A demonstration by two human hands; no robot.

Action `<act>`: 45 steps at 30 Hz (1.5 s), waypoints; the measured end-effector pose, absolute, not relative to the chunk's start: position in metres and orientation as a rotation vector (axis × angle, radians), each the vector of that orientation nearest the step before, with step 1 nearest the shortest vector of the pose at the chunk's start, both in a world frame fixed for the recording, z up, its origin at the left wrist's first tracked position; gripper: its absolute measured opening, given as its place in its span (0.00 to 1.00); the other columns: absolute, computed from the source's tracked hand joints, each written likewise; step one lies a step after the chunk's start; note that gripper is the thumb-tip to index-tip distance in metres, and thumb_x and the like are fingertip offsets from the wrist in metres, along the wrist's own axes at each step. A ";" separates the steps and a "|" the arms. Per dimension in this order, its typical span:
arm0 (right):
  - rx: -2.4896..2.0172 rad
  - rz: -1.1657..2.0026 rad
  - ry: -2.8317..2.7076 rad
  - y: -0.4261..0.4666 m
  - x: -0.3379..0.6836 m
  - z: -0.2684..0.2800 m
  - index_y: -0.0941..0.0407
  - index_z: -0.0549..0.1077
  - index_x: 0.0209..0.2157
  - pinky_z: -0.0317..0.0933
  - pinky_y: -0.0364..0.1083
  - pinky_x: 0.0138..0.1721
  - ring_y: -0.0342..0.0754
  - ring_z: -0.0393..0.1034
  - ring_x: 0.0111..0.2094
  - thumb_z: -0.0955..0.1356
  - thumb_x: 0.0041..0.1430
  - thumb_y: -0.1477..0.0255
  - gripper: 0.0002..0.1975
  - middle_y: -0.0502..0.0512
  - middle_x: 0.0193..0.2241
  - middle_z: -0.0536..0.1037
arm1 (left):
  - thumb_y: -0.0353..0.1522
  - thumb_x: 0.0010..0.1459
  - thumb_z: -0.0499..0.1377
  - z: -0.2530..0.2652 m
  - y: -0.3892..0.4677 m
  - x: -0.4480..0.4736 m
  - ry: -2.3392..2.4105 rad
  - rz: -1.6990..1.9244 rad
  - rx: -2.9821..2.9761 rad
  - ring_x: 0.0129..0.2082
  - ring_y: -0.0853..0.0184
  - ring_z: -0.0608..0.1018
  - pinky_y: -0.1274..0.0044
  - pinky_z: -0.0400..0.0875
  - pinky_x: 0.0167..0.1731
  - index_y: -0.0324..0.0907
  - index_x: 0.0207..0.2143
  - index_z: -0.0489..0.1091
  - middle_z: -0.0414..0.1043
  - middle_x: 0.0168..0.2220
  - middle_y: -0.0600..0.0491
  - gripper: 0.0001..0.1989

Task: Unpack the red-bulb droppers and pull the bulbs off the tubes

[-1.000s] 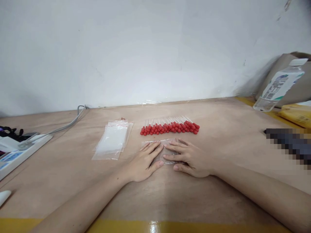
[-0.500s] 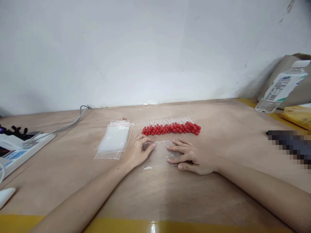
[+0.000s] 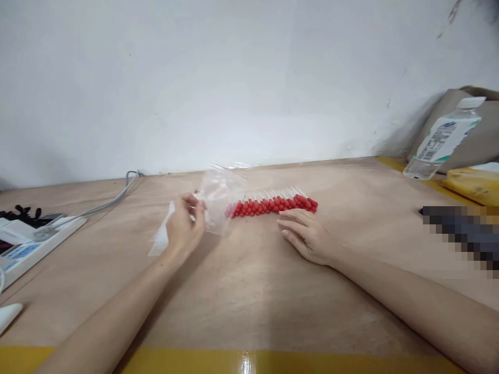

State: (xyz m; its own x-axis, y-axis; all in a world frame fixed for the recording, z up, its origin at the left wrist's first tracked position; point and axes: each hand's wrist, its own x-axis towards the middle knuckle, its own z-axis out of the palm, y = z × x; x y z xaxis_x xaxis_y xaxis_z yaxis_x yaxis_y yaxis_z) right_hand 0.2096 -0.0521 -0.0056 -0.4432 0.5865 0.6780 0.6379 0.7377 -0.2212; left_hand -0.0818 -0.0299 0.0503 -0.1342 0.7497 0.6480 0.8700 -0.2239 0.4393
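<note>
My left hand [image 3: 185, 226] pinches the side of a clear zip bag [image 3: 218, 195] with a red line along its top edge. The bag is raised off the table, tilted, and overlaps the left end of a row of red-tipped sticks [image 3: 268, 205]. These sticks lie side by side with their red ends toward me and pale shafts toward the wall. Behind my left hand, a stack of clear bags [image 3: 160, 240] is partly hidden. My right hand [image 3: 307, 234] rests with fingers stretched out, near the red tips at the right and holding nothing.
On the left sits a white power strip [image 3: 42, 244] with a grey cable [image 3: 111, 200]. A water bottle [image 3: 444, 137] leans at the right before a grey-brown box [image 3: 421, 132]; a yellow packet [image 3: 473, 184] and a dark, pixelated object [image 3: 460, 231] lie nearby. A white wall [image 3: 249, 83] closes the back.
The clear bag, flat on the table between both hands before, is now lifted up and left in my left hand. My right hand has let go of it and shifted slightly toward the sticks.
</note>
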 end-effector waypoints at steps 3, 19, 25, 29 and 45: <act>-0.938 -0.088 -2.196 -0.050 0.210 -0.008 0.54 0.71 0.42 0.61 0.56 0.46 0.53 0.64 0.47 0.61 0.58 0.69 0.13 0.60 0.47 0.69 | 0.33 0.57 0.48 0.059 -0.010 -0.115 -1.993 -1.187 -1.841 0.24 0.69 0.72 0.78 0.62 0.25 0.43 0.42 0.58 0.71 0.32 0.55 0.10; -0.959 0.033 -2.303 -0.048 0.210 -0.007 0.55 0.73 0.39 0.61 0.54 0.46 0.52 0.64 0.44 0.62 0.57 0.70 0.11 0.59 0.43 0.71 | 0.43 0.59 0.42 0.026 0.006 -0.132 -2.055 -0.289 -2.130 0.57 0.54 0.58 0.63 0.54 0.52 0.44 0.55 0.57 0.55 0.57 0.45 0.24; -0.987 0.131 -2.301 -0.048 0.209 -0.007 0.56 0.72 0.41 0.63 0.51 0.46 0.50 0.66 0.44 0.62 0.58 0.70 0.12 0.59 0.41 0.72 | 0.48 0.59 0.37 0.017 0.017 -0.145 -2.129 -0.207 -2.169 0.59 0.55 0.56 0.62 0.53 0.53 0.49 0.56 0.57 0.53 0.59 0.49 0.27; -1.000 0.135 -2.299 -0.049 0.209 -0.007 0.57 0.72 0.41 0.62 0.51 0.46 0.50 0.66 0.45 0.62 0.57 0.70 0.12 0.58 0.41 0.72 | 0.45 0.58 0.46 0.030 0.008 -0.136 -1.723 -0.538 -2.025 0.57 0.54 0.58 0.62 0.50 0.55 0.45 0.48 0.67 0.59 0.56 0.48 0.22; -0.984 0.127 -2.310 -0.048 0.210 -0.005 0.58 0.72 0.42 0.62 0.51 0.45 0.50 0.66 0.43 0.61 0.58 0.70 0.13 0.60 0.41 0.72 | 0.46 0.54 0.53 0.020 0.022 -0.035 -1.648 -1.048 -2.308 0.34 0.63 0.70 0.73 0.64 0.36 0.41 0.27 0.64 0.66 0.29 0.51 0.17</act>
